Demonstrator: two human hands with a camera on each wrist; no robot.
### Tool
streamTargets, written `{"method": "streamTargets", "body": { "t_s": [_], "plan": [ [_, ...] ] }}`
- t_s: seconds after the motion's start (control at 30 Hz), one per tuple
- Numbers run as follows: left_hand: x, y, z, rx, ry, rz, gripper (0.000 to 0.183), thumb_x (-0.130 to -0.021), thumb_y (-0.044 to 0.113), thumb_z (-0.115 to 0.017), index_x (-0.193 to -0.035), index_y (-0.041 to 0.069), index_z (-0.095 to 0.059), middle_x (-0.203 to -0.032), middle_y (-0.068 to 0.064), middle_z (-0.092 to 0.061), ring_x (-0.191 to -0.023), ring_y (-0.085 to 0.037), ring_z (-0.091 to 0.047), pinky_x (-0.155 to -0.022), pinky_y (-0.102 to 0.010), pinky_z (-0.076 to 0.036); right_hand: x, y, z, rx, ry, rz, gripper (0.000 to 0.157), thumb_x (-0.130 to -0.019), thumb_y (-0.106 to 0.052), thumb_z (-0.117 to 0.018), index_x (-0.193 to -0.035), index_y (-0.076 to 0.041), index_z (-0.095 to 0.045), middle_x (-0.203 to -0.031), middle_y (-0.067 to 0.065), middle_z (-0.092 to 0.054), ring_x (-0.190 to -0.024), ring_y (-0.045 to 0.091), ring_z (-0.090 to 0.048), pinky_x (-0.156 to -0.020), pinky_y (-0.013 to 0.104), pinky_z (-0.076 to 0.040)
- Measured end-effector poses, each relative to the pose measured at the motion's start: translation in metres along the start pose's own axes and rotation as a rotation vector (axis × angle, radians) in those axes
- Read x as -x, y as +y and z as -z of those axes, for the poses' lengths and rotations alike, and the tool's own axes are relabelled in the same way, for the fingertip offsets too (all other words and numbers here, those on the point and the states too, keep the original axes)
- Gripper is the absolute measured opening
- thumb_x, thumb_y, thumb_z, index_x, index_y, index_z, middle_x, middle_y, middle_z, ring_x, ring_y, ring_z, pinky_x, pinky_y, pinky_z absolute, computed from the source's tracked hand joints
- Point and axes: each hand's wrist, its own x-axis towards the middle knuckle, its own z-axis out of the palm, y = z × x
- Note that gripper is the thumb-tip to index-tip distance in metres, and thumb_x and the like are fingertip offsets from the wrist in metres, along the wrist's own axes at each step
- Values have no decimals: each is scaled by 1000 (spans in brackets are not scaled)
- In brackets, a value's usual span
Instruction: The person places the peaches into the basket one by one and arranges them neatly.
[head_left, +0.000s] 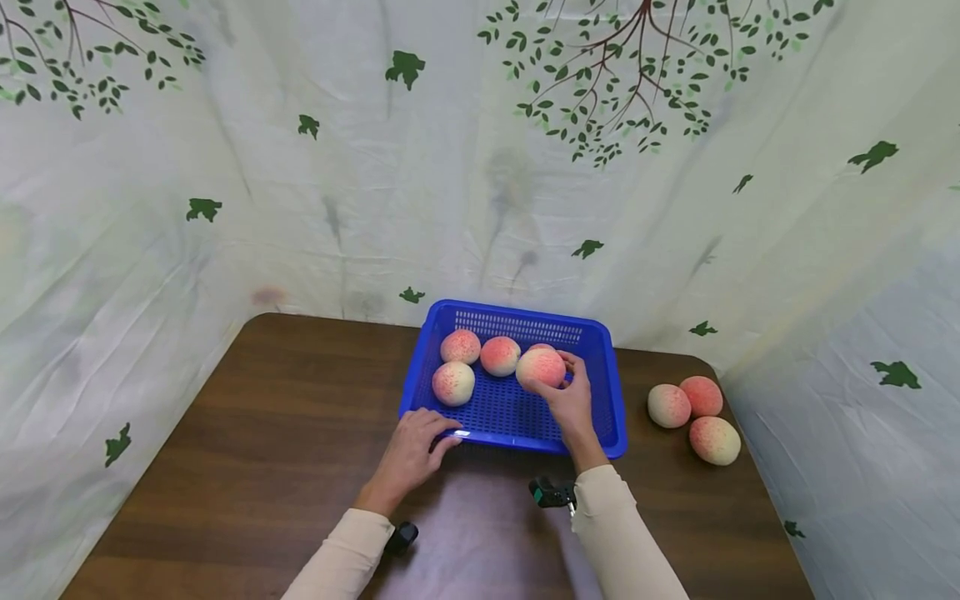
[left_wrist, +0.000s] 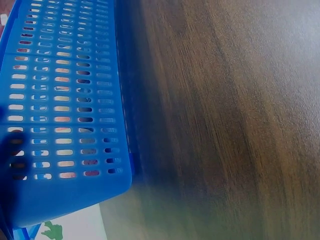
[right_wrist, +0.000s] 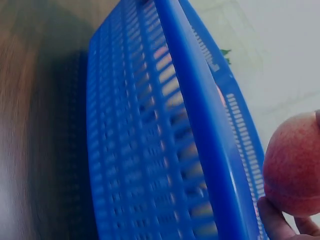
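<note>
A peach (head_left: 541, 367) is held in my right hand (head_left: 572, 402), above the inside of a blue plastic basket (head_left: 517, 440). The right wrist view shows the same peach (right_wrist: 294, 162) over the basket rim, with fingertips curled against its side. My left hand (head_left: 415, 443) grips the basket's front rim near its left corner. Several peaches lie in the basket: a pale one (head_left: 453, 383) at front left, a pinker one (head_left: 460, 347) behind it, one (head_left: 500, 356) in the middle, and another (head_left: 542, 347) partly hidden behind the held peach.
Three more peaches, one pale (head_left: 669, 406), one red (head_left: 702, 396) and one yellowish (head_left: 715, 441), sit on the brown wooden table (head_left: 300, 400) right of the basket. A pale leaf-printed cloth (head_left: 465, 183) hangs behind the table and along its sides.
</note>
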Motion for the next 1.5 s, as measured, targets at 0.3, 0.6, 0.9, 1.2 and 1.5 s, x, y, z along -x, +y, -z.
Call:
{"method": "streamTargets", "body": {
  "t_s": [0.3, 0.6, 0.9, 1.2, 1.5],
  "plan": [
    [-1, 0, 0, -2, -13, 20, 15, -78, 16, -80, -91, 12, -74, -84, 2, -69, -80, -16, -60, -74, -36, -43, -7, 5, -36, -58, 70, -61, 76, -69, -3, -80, -133, -1, -40, -128, 20, -47, -116, 32, -50, -96, 47, -44],
    [-2, 2, 2, 12, -28, 41, 15, -78, 15, -79, -91, 12, -74, -85, 2, -69, -82, -17, -60, -76, -37, -43, -9, 11, -61, 16, 113, -189, 76, -65, -8, -81, -131, 3, -45, -128, 23, -52, -114, 33, -52, -98, 45, -42],
    [-1, 0, 0, 15, 5, 8, 15, -77, 16, -80, -90, 12, -73, -83, 0, -68, -79, -16, -59, -74, -36, -42, -10, 18, -75, 73, 105, -283, 77, -61, -11, -84, -126, 0, -44, -125, 25, -49, -111, 34, -51, -96, 47, -42],
    [0, 0, -1, 0, 18, -3, 17, -75, 17, -81, -90, 12, -73, -83, 2, -68, -79, -15, -58, -74, -36, -42, -13, 22, -79, 111, 82, -309, 73, -58, -7, -83, -120, -1, -45, -119, 23, -49, -108, 34, -50, -94, 47, -43],
    [0, -1, -1, 3, 37, -17, 18, -74, 16, -82, -89, 11, -73, -81, 2, -67, -77, -15, -58, -73, -36, -42, -17, 24, -84, 140, 58, -325, 79, -57, -6, -84, -124, 1, -43, -123, 27, -42, -112, 38, -43, -96, 49, -41]
  ]
}}
